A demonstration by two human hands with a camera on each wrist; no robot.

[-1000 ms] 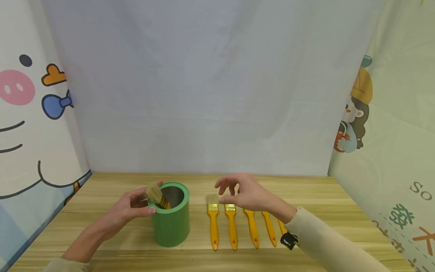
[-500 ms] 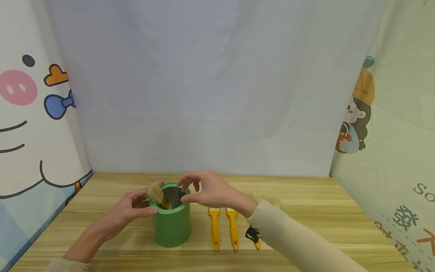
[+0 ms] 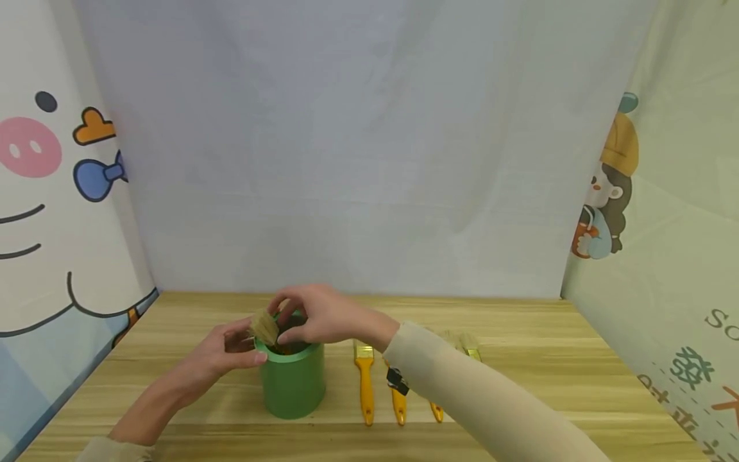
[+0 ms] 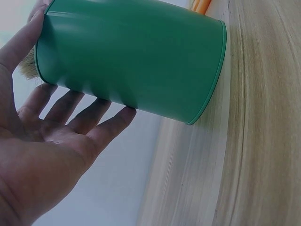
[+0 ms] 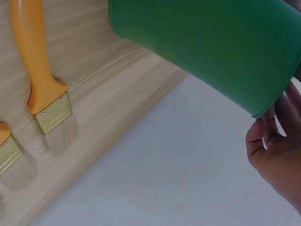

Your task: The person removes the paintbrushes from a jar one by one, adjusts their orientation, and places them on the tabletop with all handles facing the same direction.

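Observation:
The green can [image 3: 293,385] stands upright on the table. My left hand [image 3: 210,353] holds its left side, thumb at the rim; in the left wrist view, the fingertips of the left hand [image 4: 61,136] touch the can's wall [image 4: 131,52]. A paintbrush [image 3: 264,327] leans in the can, pale bristles above the rim. My right hand [image 3: 326,316] is over the opening, thumb and fingers about that brush; whether they pinch it is unclear. In the right wrist view, the right hand [image 5: 277,146] is at the can's rim, its fingertips partly hidden.
Right of the can, several yellow-handled paintbrushes lie in a row; the nearest paintbrush [image 3: 365,385] shows almost whole, while my right sleeve [image 3: 462,385] covers parts of the others. A pale cloth [image 3: 358,160] hangs behind the wooden table [image 3: 202,308].
My right hand has moved left, from above the row of paintbrushes to the brush in the can. My left hand and the can have stayed in place.

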